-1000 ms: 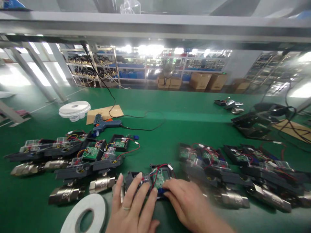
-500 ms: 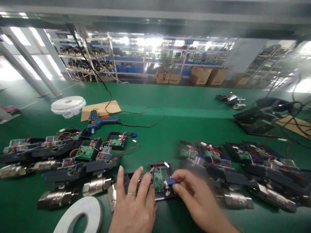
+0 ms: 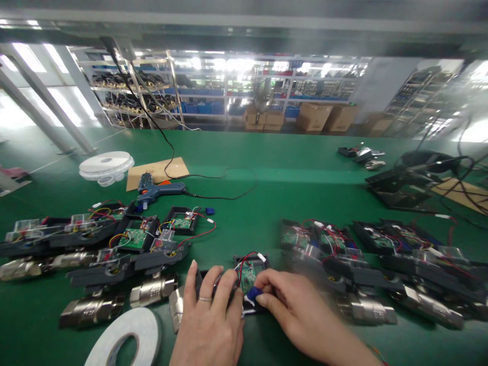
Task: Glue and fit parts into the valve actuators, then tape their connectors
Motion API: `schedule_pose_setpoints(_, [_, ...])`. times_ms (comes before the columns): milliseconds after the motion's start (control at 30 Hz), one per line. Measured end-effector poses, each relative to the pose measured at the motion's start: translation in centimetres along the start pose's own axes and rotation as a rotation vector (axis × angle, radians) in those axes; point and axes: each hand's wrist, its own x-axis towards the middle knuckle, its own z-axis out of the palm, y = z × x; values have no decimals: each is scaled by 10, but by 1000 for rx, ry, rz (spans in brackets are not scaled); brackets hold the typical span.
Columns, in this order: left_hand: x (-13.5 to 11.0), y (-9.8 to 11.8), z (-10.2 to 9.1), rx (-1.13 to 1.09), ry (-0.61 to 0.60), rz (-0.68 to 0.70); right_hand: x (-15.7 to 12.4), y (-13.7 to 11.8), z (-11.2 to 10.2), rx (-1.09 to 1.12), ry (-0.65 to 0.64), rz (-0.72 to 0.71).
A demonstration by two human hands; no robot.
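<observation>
A black valve-actuator housing (image 3: 263,308) with a green circuit board (image 3: 248,272) lies in front of me, a metal valve body (image 3: 177,305) at its left end. My left hand (image 3: 213,310) rests over the housing's left part, fingers stretched out and apart, the thumb hidden. Between thumb and fingertips of my right hand (image 3: 293,305) is a small blue block-shaped part (image 3: 253,294), right over the board's near edge. Something white shows beneath the blue part; whether it touches the board I cannot tell. Red wires with a white connector (image 3: 261,257) arch over the board.
Similar valve units stand at left (image 3: 122,272) and right (image 3: 366,282). A roll of white tape (image 3: 148,335) lies near front left. Behind are a glue gun (image 3: 162,189) with its cable, a loose blue part (image 3: 210,211), white reels (image 3: 107,161) and a black stand (image 3: 396,188).
My right hand has moved slightly left and turned, bringing the blue part from the housing's right side over the board's near edge. My left hand stays about where it was.
</observation>
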Motion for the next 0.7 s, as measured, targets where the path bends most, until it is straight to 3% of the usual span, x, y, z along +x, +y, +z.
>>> schedule_pose_setpoints(433, [-1,0,2,-15,11,-11,1,2,13,-436,17,-76])
schedule_pose_setpoints(700, [1,3,3,-54,52,-40,-5,22,38,-458,294,-441])
